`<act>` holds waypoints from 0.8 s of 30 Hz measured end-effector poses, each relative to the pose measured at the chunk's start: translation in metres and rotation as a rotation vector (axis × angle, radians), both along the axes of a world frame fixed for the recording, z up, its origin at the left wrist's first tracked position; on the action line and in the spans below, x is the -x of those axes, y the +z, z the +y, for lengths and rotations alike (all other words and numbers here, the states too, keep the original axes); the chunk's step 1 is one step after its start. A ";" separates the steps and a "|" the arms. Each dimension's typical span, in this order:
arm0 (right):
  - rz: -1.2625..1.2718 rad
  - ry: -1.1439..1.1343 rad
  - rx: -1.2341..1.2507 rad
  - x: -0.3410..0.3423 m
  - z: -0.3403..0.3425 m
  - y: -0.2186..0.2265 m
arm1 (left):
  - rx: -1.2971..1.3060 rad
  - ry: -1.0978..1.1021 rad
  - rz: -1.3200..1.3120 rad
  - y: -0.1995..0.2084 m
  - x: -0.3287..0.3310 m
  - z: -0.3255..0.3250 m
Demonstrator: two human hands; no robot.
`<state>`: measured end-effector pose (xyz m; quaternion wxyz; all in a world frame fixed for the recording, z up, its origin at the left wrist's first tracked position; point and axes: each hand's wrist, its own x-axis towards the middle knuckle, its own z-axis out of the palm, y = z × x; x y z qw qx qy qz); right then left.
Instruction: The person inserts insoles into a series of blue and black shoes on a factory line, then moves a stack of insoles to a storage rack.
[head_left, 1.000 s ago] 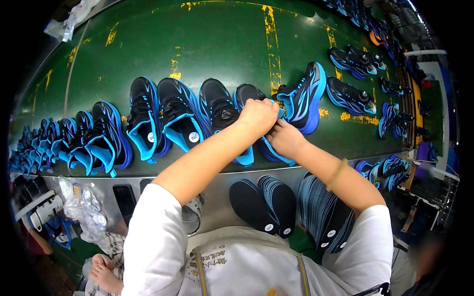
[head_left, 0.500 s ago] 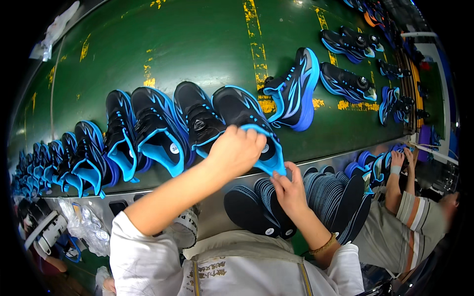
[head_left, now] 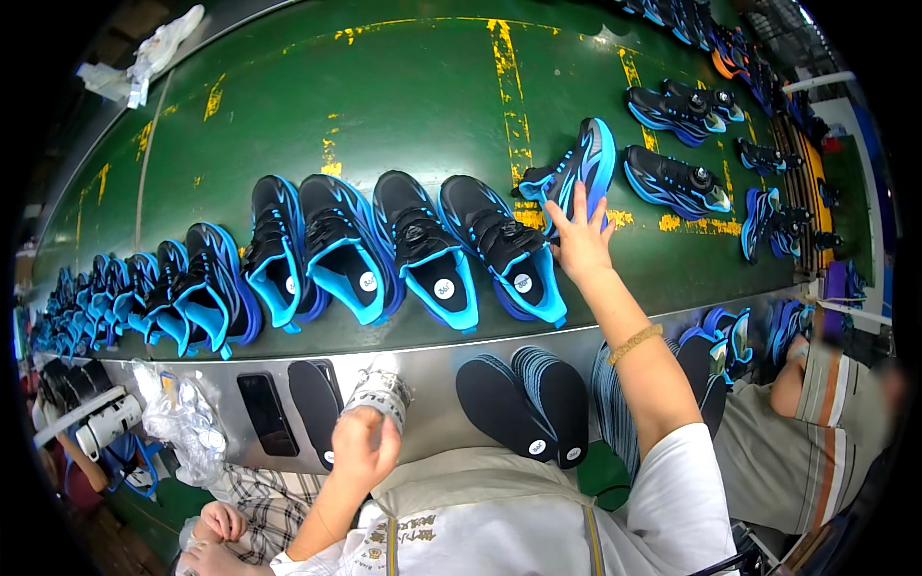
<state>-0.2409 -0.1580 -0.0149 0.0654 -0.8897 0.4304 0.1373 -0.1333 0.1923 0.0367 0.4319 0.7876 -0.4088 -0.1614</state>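
Observation:
My right hand [head_left: 584,240] reaches forward with fingers spread over a black and blue sneaker [head_left: 582,163] that lies on its side; the fingertips overlap the shoe's near part. Close to my body, my left hand [head_left: 365,449] is curled loosely closed, with nothing visible in it. It is just in front of a whitish, printed roll-like object [head_left: 380,392] and beside a small stack of black insoles [head_left: 315,405]. Between the hands, a black sneaker [head_left: 488,226] stands with its blue-lined opening toward me and a round white sticker inside.
A row of similar sneakers [head_left: 327,230] runs left along the green table [head_left: 413,86]. Two insole stacks [head_left: 509,403] and a phone [head_left: 267,413] lie on the metal ledge. More shoes [head_left: 677,182] sit at right. A co-worker's striped sleeve [head_left: 822,384] appears at right, another person's hands [head_left: 216,533] lower left.
Both hands have left the opening of the nearest sneaker. My left hand has drawn back to the metal ledge; my right hand has moved forward to the sneaker on its side.

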 end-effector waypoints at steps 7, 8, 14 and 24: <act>0.015 0.098 0.069 0.017 -0.005 -0.005 | -0.164 -0.101 -0.409 -0.015 0.014 0.017; -0.146 0.062 0.015 0.023 -0.005 0.003 | -0.169 -0.096 -0.415 -0.014 0.014 0.019; -0.572 0.008 -0.049 0.063 0.027 0.031 | -0.174 -0.205 -0.508 -0.007 0.014 0.019; -0.921 -0.121 -0.175 0.078 0.104 0.007 | -0.112 -0.196 -0.302 -0.019 0.016 0.021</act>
